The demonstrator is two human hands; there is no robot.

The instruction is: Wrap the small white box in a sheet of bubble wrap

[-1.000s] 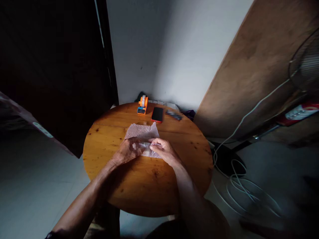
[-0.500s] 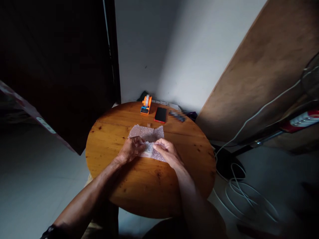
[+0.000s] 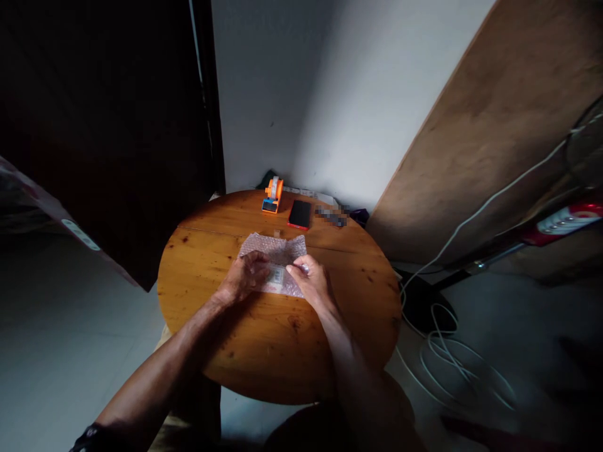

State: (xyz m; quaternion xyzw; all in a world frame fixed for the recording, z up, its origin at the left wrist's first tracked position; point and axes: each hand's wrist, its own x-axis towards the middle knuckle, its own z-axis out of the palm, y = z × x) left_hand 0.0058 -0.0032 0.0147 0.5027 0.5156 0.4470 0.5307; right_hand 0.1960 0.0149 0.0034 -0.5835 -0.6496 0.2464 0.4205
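Note:
A sheet of bubble wrap (image 3: 271, 242) lies on the round wooden table, its near part folded over a small pale thing (image 3: 276, 275) with a dark printed patch, whose kind I cannot make out. My left hand (image 3: 242, 276) is closed on the left side of the fold, fingers curled and partly hidden. At the right side my right hand (image 3: 311, 279) pinches the wrap between thumb and fingers. The far part of the sheet spreads out beyond both hands.
Toward the back of the wooden table (image 3: 362, 307) stand an orange tape dispenser (image 3: 272, 196), a red-edged phone (image 3: 300, 215) and a pixelated dark item (image 3: 331, 216). A piece of clear tape (image 3: 277, 233) is near the wrap. White cable (image 3: 455, 358) coils on the floor at right.
The view has shifted slightly. My hands have moved a little apart along the fold, which lies flatter, and the printed patch between them shows more clearly.

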